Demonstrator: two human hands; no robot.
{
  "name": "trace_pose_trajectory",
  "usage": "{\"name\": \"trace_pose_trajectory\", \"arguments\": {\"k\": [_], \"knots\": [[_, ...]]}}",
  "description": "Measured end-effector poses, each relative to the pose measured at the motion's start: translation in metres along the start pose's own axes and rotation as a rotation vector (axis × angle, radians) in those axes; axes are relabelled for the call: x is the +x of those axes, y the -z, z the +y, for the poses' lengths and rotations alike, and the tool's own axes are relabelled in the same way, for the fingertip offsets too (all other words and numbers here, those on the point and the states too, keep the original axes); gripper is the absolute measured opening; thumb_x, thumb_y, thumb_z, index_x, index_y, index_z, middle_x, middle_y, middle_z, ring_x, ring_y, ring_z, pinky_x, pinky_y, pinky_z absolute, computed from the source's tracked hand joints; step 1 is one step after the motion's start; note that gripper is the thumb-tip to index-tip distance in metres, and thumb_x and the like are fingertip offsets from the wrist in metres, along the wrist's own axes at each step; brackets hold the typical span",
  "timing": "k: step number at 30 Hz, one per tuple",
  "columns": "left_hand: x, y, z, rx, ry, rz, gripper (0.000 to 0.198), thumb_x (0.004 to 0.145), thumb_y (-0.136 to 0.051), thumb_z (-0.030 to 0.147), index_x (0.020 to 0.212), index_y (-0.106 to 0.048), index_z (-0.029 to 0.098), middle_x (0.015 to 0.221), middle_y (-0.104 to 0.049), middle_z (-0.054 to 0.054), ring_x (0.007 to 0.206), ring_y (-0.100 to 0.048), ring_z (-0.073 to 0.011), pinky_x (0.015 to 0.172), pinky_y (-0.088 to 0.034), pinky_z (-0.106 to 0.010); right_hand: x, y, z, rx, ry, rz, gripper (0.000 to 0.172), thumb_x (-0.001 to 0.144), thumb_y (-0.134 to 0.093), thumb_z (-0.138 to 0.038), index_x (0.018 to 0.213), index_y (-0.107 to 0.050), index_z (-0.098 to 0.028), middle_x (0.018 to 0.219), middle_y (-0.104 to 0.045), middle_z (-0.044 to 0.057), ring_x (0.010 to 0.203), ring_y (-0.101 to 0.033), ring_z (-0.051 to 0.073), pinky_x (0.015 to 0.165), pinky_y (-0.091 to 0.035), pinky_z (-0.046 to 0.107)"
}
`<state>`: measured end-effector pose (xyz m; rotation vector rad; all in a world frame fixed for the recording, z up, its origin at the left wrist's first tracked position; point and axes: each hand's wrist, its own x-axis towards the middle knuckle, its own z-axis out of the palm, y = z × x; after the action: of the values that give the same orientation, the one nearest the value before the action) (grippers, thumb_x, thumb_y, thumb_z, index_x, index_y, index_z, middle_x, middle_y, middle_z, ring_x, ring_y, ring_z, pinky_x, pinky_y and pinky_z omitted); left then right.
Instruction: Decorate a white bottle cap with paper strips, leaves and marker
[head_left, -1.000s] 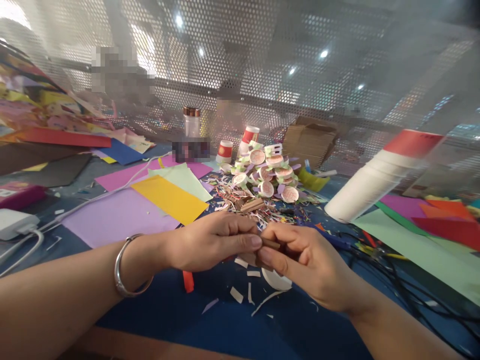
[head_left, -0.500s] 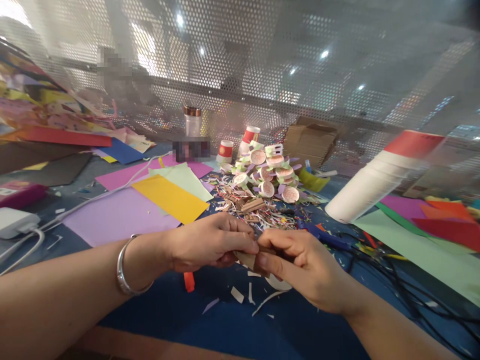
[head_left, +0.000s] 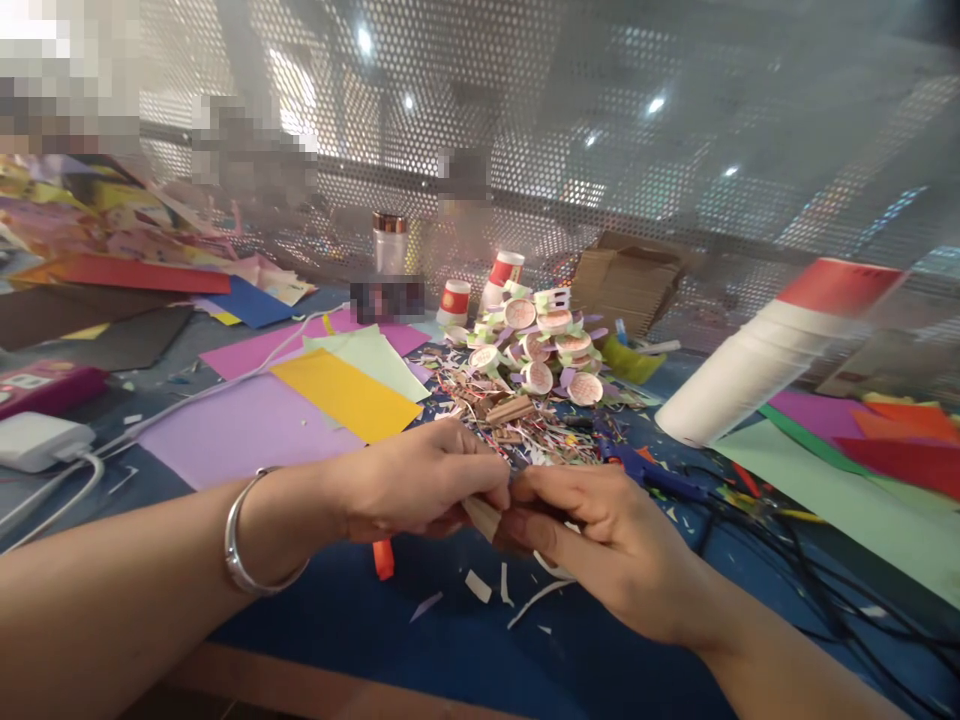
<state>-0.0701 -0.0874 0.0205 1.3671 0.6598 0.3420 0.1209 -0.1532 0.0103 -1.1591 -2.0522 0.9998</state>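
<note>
Over the blue table (head_left: 322, 645), my left hand (head_left: 424, 482) and my right hand (head_left: 615, 550) both pinch one small piece of brown cardboard (head_left: 484, 517). It is in front of me, near some thin white paper scraps (head_left: 478, 587). Past my hands lies a messy heap of colourful bits (head_left: 555, 440), with a blue glue gun (head_left: 664, 476) beside it.

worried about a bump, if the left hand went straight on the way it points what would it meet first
Most likely the right hand: the left hand points across toward it, with the brown piece held between them. The two look very close, but whether they touch is unclear.
</note>
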Motion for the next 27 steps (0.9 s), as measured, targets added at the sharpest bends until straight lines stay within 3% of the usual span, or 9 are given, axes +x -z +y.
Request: {"name": "trace_pose_trajectory", "arguments": {"k": [5,9,11,15,18,23,27], "knots": [[-0.008,0.01,0.007,-0.075,0.138,-0.279,0.033,0.07,-0.064,0.028,0.046,-0.042,0.019,0.036,-0.029,0.008,0.029,-0.021,-0.0046,0.029,-0.013,-0.017,-0.001,0.012,0.005,-0.046,-0.007,0.089,0.028,0.099,-0.056,-0.034,0.078,-0.064,-0.018,0.066,-0.053,-0.003,0.06,-0.047,0.01,0.054,-0.036,0.025],[-0.013,0.018,0.012,0.212,-0.087,-0.199,0.034,0.087,-0.06,0.029,0.057,-0.049,0.017,0.049,-0.043,0.005,0.043,-0.037,-0.0052,0.042,-0.034,-0.015,0.001,0.022,0.012,-0.128,-0.056,0.206,0.036,0.101,-0.054,-0.044,0.075,-0.061,-0.019,0.064,-0.049,-0.004,0.059,-0.044,0.011,0.054,-0.035,0.025],[-0.014,0.019,0.012,0.445,-0.093,-0.22,0.038,0.091,-0.057,0.03,0.056,-0.052,0.016,0.055,-0.053,0.002,0.05,-0.048,-0.0067,0.051,-0.043,-0.016,0.004,0.021,0.014,-0.201,-0.06,0.18,0.04,0.103,-0.05,-0.045,0.072,-0.058,-0.02,0.064,-0.05,-0.003,0.061,-0.046,0.012,0.057,-0.036,0.026],[-0.018,0.018,0.011,0.863,0.004,-0.199,0.035,0.089,-0.055,0.026,0.055,-0.057,0.017,0.062,-0.065,-0.001,0.051,-0.058,-0.009,0.048,-0.04,-0.017,0.007,0.016,0.016,-0.319,-0.047,0.091,0.047,0.104,-0.044,-0.045,0.066,-0.053,-0.02,0.064,-0.052,-0.002,0.062,-0.048,0.012,0.058,-0.034,0.028],[-0.019,0.02,0.01,1.033,-0.037,-0.093,0.027,0.085,-0.06,0.027,0.06,-0.065,0.018,0.064,-0.067,-0.001,0.051,-0.057,-0.0097,0.046,-0.033,-0.02,0.007,0.014,0.015,-0.304,-0.052,0.048,0.041,0.104,-0.047,-0.042,0.074,-0.065,-0.021,0.073,-0.064,0.0,0.069,-0.056,0.013,0.062,-0.038,0.028],[-0.007,0.026,0.003,1.121,-0.265,0.147,0.035,0.091,-0.06,0.043,0.07,-0.07,0.017,0.058,-0.054,0.001,0.053,-0.043,-0.0106,0.048,-0.026,-0.024,0.006,0.011,0.014,-0.162,-0.085,0.08,0.033,0.102,-0.054,-0.041,0.083,-0.074,-0.022,0.078,-0.072,0.0,0.071,-0.061,0.013,0.063,-0.044,0.026],[0.003,0.023,-0.006,0.927,-0.277,0.117,0.036,0.091,-0.061,0.048,0.078,-0.071,0.017,0.063,-0.055,0.003,0.057,-0.044,-0.0098,0.05,-0.03,-0.023,0.005,0.007,0.011,-0.067,-0.049,0.148,0.026,0.1,-0.058,-0.037,0.085,-0.073,-0.023,0.074,-0.07,-0.001,0.068,-0.061,0.012,0.062,-0.045,0.024]]}}
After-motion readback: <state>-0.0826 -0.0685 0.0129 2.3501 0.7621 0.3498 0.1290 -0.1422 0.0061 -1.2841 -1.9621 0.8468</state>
